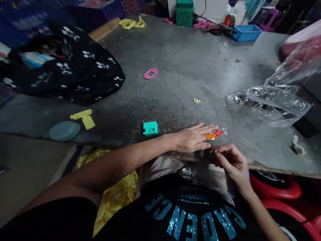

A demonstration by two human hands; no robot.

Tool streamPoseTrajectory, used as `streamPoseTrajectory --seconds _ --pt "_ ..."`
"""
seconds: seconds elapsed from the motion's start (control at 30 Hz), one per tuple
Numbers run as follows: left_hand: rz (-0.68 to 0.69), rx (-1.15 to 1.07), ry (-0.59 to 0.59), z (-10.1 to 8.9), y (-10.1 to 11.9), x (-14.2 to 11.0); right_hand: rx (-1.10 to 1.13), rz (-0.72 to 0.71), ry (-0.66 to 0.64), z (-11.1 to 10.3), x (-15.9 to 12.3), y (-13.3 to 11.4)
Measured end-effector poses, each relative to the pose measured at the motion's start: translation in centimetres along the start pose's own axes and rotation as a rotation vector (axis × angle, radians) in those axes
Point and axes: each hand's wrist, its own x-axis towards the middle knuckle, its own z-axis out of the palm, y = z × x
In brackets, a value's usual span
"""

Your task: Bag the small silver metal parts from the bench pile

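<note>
Counter (180,60): grey, scuffed.
Left hand (193,138): lay flat, fingers spread, on orange piece (213,135).
Right hand (232,160): pinched a tiny yellow bit (216,154).

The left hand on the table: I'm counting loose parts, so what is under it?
Under the left hand, flat near the table edge, an orange piece with a red tip pokes out past the fingers. The rest of that piece, and anything else beneath the palm, is covered.

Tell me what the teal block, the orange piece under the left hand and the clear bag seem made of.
Teal block: likely moulded plastic, matte, crisp edges. Orange piece with red tip, under the left hand: probably plastic, smooth, slight sheen. Clear bag: thin plastic film, crinkled, glossy highlights.
</note>
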Motion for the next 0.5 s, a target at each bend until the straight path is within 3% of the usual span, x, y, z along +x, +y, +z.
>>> streamPoseTrajectory --seconds 0.13,0.23,0.3,0.37,0.5 --pt "-0.249 0.107 0.348 -1.3 -2.7 -0.2 0.036 0.001 0.053 0.0 -0.2 0.1" --pt "-0.431 0.217 0.477 -3.0 -6.1 1.9 0.063 0.003 0.084 0.3 -0.2 0.3" --pt "-0.454 0.248 0.485 -4.0 -7.9 3.8 0.068 -0.002 0.093 0.4 -0.2 0.5" --pt "-0.414 0.255 0.409 -4.6 -8.7 5.3 0.067 -0.013 0.098 0.4 -0.2 0.6" --pt "-0.358 0.313 0.179 -4.4 -7.8 5.0 0.063 -0.034 0.106 0.0 -0.2 0.7"
